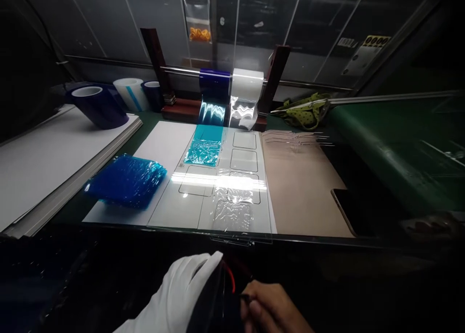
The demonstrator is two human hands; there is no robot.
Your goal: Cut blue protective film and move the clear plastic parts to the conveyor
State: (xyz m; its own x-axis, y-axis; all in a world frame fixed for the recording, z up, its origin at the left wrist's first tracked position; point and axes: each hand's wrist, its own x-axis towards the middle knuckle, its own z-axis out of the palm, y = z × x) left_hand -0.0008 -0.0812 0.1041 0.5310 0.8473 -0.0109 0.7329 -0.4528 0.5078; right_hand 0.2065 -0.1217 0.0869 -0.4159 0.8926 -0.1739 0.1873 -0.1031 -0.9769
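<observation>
Below the table's front edge, my left hand [181,287], in a white glove, is closed with fingers pressed together. It grips a thin, dark, glossy sheet [210,299] seen nearly edge-on. Bare and to its right, my right hand [271,304] pinches a small dark tool [245,298] whose kind is too dim to tell. A red curved streak [230,277] shows between the hands. Ahead, a strip of blue film [205,151] and a strip of clear film [234,202] lie over a white template [174,212] with rounded outlines.
Behind stand a blue film roll [215,83] and a clear film roll [248,83] on a rod. Blue film pieces [125,180] are stacked at left, near spare rolls [100,108]. Thin clear sheets [294,138] lie on brown board [305,192], beside a phone [350,212].
</observation>
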